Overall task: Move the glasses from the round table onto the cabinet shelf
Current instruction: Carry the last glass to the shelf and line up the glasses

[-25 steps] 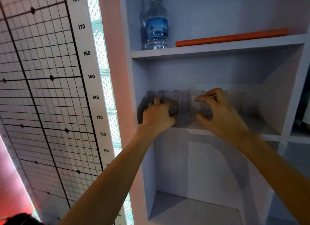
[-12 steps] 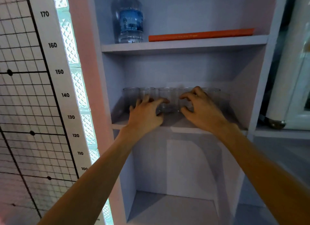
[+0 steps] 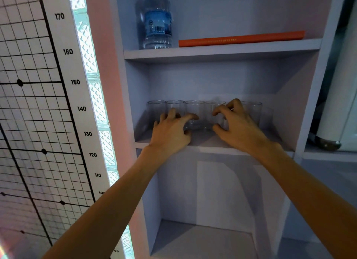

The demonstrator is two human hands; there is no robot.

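Several clear glasses stand in a row along the back of the middle cabinet shelf (image 3: 206, 142); one near the middle (image 3: 195, 112) shows fully. My left hand (image 3: 172, 132) hovers over the shelf front with its fingers spread, just in front of the left glasses (image 3: 156, 110) and holding nothing. Over on the right, my right hand (image 3: 238, 126) is curled in a loose claw before the right glasses (image 3: 253, 112). Its thumb and forefinger are apart and grip nothing. It hides part of one glass. The round table is out of view.
On the upper shelf stand a water bottle (image 3: 157, 23) and a flat orange book (image 3: 241, 39). A lower cabinet compartment (image 3: 202, 239) opens beneath the glasses. A height chart (image 3: 67, 52) and glass blocks (image 3: 93, 88) are at left, and a white appliance (image 3: 338, 104) at right.
Both hands have let go of the glasses they set on the shelf. Their fingers opened and drew back toward the shelf's front edge. The view shifted right.
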